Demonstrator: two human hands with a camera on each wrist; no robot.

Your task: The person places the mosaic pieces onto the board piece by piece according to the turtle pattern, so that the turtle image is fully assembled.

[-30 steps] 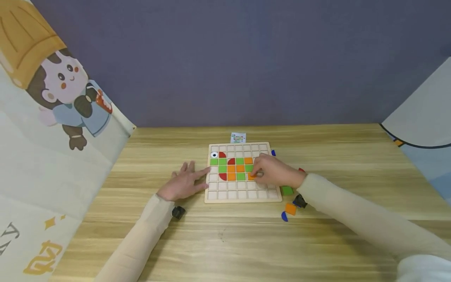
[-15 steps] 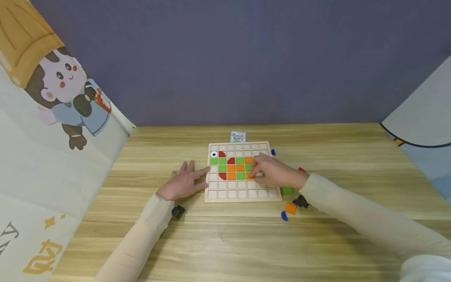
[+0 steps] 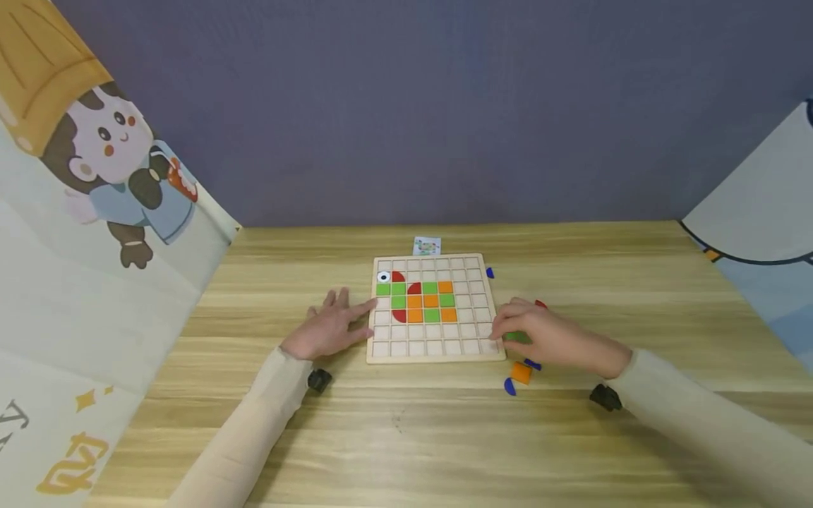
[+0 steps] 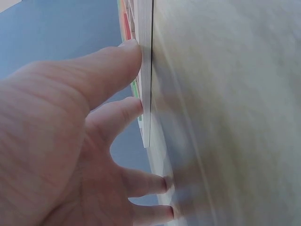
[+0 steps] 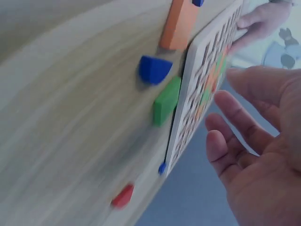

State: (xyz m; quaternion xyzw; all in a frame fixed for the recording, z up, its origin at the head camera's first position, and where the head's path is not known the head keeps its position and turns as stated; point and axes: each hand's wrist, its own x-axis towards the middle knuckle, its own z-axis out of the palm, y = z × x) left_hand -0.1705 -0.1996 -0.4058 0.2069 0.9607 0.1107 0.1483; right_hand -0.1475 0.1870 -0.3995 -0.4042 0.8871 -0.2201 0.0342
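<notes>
A wooden grid board (image 3: 438, 359) lies on the table, bearing a pattern of green, orange and red tiles plus a white eye tile (image 3: 384, 277). My left hand (image 3: 327, 330) is spread at its left side; the left wrist view shows thumb (image 4: 124, 61) and index fingertip right at the board's edge. Past the board's right edge hovers my right hand (image 3: 546, 333), over a green tile (image 3: 516, 337) that it partly covers. In the right wrist view its thumb and loosely bent fingers stand apart with nothing between them, and the green tile (image 5: 166, 102) lies against the board's side.
An orange tile (image 3: 521, 372) and blue rounded pieces (image 3: 510, 386) lie near the board's front right corner. Farther back are a red piece (image 3: 540, 304) and another blue piece (image 3: 490, 272). A small picture card (image 3: 427, 245) sits behind the board; a dark partition (image 3: 444, 113) rises beyond.
My right hand has let go of the orange tile, now lying in the pattern's lower right cell, and has moved right off the pattern to the green tile. The left hand stays put.
</notes>
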